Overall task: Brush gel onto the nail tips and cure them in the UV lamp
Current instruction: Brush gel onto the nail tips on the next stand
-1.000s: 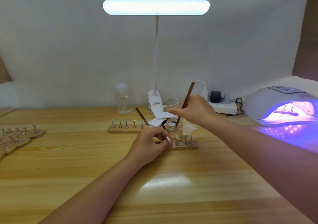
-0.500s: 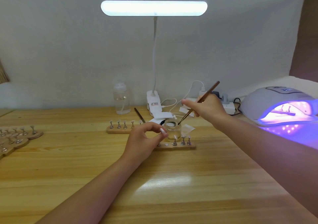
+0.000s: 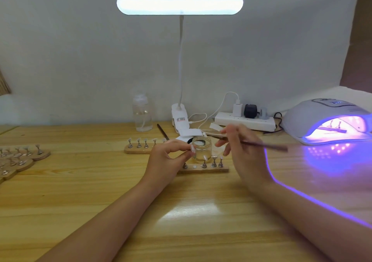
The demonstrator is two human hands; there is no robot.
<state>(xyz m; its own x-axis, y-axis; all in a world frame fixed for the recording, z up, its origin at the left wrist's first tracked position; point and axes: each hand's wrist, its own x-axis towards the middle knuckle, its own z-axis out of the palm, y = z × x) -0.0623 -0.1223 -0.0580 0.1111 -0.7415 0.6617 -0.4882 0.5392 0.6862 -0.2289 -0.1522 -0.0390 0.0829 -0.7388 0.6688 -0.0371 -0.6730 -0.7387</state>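
nearest: bare stretch of wooden table [image 3: 197, 221] under both forearms, plenty of room to draw the elbows back.

left hand [image 3: 167, 161] pinching 1 small nail tip stand [image 3: 192, 148] between thumb and forefinger, lifted off its strip and held just left of the glass jar [image 3: 201, 149]; probably raised so the tip faces the brush. wooden strip [image 3: 203, 169] just below and right of that pinch, 1 bare white spot where a stand is missing, 3 stands with nail tips [image 3: 213, 161] upright to the right of it.

right hand [image 3: 241, 151] curled round the brush [image 3: 261, 144], shaft lying nearly level, handle pointing right toward the lamp, bristle end pointing left over the jar mouth; blurred, so contact with jar not clear. likely loaded and swinging to the held tip.

beyond the pinch: second strip [image 3: 138, 150] with 5 stands, a spare brush [image 3: 162, 131] and a clear bottle [image 3: 142, 114] behind it. more strips [image 3: 20, 159] far left near the table edge.

right of the brush grip: uv lamp [image 3: 330, 121] lit violet, 1 strip already inside; open path across the table to its mouth. power strip [image 3: 245, 121] and desk lamp [image 3: 180, 5] by the wall.
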